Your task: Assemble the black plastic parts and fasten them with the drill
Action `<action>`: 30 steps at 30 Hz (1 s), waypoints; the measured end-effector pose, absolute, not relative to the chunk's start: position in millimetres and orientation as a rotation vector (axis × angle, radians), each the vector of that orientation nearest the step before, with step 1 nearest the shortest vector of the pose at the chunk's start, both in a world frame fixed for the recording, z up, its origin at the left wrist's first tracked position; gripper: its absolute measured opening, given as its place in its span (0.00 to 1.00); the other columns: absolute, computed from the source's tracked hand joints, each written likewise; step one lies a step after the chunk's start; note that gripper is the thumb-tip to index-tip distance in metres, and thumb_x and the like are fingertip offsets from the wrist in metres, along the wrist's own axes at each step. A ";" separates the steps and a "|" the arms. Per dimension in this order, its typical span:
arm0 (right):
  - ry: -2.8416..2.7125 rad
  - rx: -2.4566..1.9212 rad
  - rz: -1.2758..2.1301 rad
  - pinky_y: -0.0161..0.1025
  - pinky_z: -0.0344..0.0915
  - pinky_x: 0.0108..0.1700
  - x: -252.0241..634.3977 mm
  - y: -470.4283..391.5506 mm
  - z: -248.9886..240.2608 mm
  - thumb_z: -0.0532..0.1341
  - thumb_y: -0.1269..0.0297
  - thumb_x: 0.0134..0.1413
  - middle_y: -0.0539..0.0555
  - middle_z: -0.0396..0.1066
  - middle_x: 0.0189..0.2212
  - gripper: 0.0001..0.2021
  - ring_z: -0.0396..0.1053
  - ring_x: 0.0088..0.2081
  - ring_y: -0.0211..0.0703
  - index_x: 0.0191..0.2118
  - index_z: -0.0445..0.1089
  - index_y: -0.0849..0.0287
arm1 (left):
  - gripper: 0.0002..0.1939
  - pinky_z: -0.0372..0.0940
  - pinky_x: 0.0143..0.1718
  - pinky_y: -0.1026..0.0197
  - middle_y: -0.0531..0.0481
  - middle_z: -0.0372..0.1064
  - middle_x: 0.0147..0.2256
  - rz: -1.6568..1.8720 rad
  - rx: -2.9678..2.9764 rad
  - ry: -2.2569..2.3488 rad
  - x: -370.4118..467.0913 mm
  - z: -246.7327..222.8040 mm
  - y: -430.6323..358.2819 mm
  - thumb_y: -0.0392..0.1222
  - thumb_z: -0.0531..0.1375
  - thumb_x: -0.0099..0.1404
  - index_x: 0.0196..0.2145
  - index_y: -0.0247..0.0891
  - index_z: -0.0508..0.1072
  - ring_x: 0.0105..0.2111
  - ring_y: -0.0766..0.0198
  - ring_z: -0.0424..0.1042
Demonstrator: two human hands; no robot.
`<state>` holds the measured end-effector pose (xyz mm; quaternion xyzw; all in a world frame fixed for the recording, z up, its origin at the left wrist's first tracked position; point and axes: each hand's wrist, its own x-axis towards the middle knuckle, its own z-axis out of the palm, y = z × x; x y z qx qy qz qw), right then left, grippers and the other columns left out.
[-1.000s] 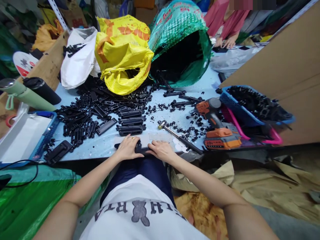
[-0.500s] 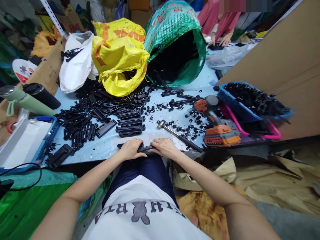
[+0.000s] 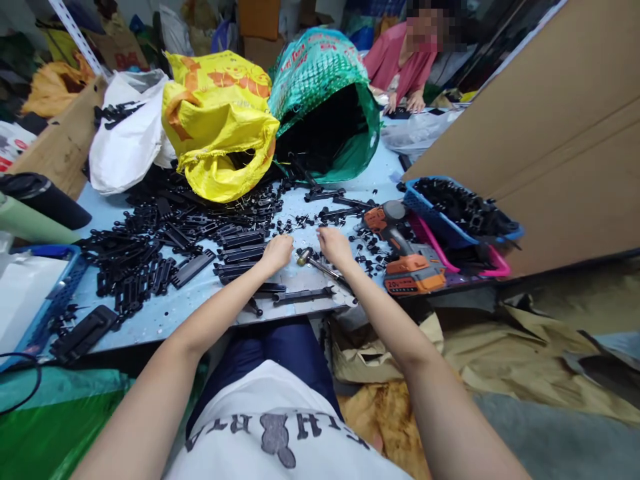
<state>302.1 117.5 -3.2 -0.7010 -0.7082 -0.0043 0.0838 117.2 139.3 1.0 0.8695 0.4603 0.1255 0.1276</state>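
Note:
My left hand (image 3: 279, 252) reaches over the table, its fingers closed beside the small black-headed screws (image 3: 303, 220); what they pinch, if anything, is hidden. Across from it, my right hand (image 3: 334, 247) is closed too, fingertips down among the same scatter, with their contents too small to make out. Between the hands lies a hammer (image 3: 320, 265), its brass-coloured head toward the left hand. Nearer the table's front edge rests a long black plastic part (image 3: 304, 294). A row of black plastic bars (image 3: 241, 255) sits left of my left hand.
A heap of black parts (image 3: 125, 257) spreads at left. At right are an orange cordless drill (image 3: 413, 267) and a blue basket (image 3: 440, 213) on a pink one. Yellow (image 3: 225, 127) and green (image 3: 325, 73) sacks stand behind. A co-worker (image 3: 400, 67) is across the table.
Both hands have let go of the long black part at the table's edge and moved forward to the scattered screws. The view has shifted rightward.

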 end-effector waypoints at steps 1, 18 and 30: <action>-2.041 -2.194 -0.007 0.40 0.59 0.45 305.4 135.6 -2.6 0.47 0.66 0.63 0.62 0.66 0.47 0.15 0.61 0.48 0.49 0.51 0.64 0.63 | 0.09 0.62 0.43 0.61 0.42 0.71 0.39 0.453 2.478 1.337 104.8 3.3 130.1 0.37 0.55 0.64 0.40 0.33 0.72 0.41 0.60 0.69; -1.968 -1.640 0.355 0.38 0.64 0.38 289.4 113.0 -8.6 0.59 0.65 0.53 0.55 0.68 0.33 0.06 0.67 0.32 0.40 0.34 0.70 0.60 | 0.24 0.61 0.25 0.66 0.49 0.71 0.21 0.983 0.765 1.234 -31.4 -31.7 51.9 0.50 0.71 0.36 0.29 0.31 0.75 0.20 0.71 0.66; -2.306 -1.441 0.824 0.34 0.64 0.36 236.6 54.2 23.4 0.62 0.68 0.50 0.52 0.74 0.29 0.05 0.70 0.30 0.38 0.34 0.73 0.59 | 0.11 0.65 0.40 0.57 0.44 0.71 0.35 1.018 1.946 1.430 -24.6 -30.3 49.4 0.43 0.56 0.62 0.37 0.37 0.76 0.34 0.61 0.70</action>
